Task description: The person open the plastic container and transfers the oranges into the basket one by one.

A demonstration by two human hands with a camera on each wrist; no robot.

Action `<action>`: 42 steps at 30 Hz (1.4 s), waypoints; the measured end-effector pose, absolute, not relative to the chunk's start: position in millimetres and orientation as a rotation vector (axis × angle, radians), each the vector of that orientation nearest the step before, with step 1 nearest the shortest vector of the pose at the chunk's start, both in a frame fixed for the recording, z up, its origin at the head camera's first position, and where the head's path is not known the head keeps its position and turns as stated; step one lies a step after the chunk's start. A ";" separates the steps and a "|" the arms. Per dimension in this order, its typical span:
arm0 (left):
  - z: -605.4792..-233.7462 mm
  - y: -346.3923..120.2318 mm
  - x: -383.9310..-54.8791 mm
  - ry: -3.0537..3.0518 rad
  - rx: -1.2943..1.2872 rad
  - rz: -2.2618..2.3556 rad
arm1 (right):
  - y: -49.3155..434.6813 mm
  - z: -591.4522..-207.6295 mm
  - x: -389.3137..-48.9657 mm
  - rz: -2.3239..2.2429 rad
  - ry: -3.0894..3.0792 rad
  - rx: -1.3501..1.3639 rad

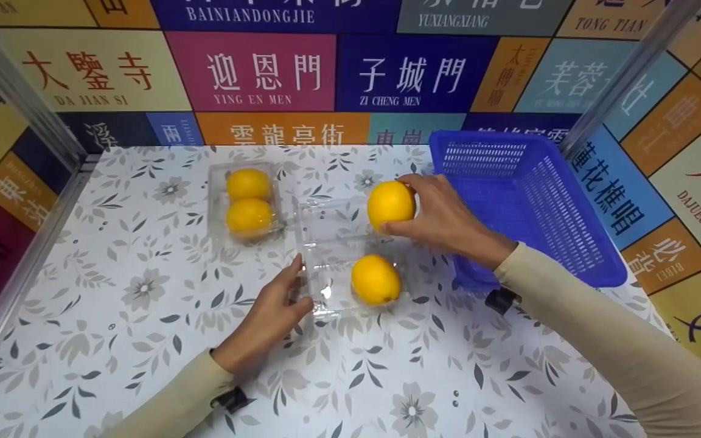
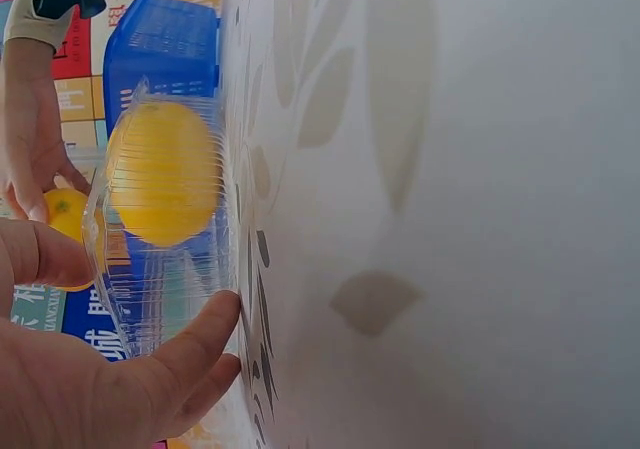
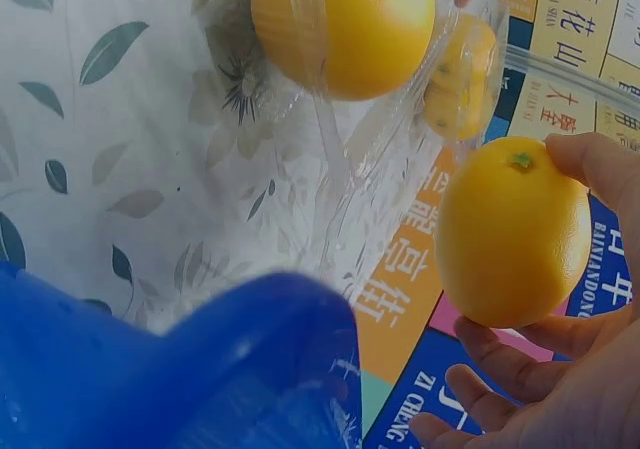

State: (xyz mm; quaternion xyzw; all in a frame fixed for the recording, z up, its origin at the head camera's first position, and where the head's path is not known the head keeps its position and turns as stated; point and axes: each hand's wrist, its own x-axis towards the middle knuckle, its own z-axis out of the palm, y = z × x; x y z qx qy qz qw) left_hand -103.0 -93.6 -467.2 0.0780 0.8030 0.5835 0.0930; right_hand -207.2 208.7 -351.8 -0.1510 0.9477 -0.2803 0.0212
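Observation:
My right hand (image 1: 442,213) holds an orange (image 1: 390,205) between thumb and fingers. This fruit is above the table, over the far right part of an opened clear plastic clamshell box (image 1: 326,274). In the right wrist view, the held orange (image 3: 513,234) shows its green stem end. A second orange (image 1: 376,280) sits at the right of the box's near half. My left hand (image 1: 271,310) is at the box's left end. In the left wrist view, its thumb (image 2: 50,254) is by the upper rim and its extended fingers (image 2: 205,334) are low beside the wall.
Another clear box (image 1: 213,207) with two oranges (image 1: 249,201) stands to the left, farther back. At the right is a blue plastic basket (image 1: 594,243), its rim close behind my right wrist. A flower-patterned cover (image 1: 143,340) lies on the table, with printed panels (image 1: 253,73) around it.

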 end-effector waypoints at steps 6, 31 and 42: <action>-466.1 -93.0 -102.8 2.383 0.237 1.736 | 216.7 -348.1 -212.2 -0.893 2.939 -0.413; -468.4 -93.6 -105.5 2.438 0.269 1.706 | 250.7 -349.8 -235.6 -0.918 2.982 -0.209; -468.1 -92.5 -105.8 2.430 0.255 1.718 | 268.0 -346.2 -243.9 -0.953 3.006 -0.144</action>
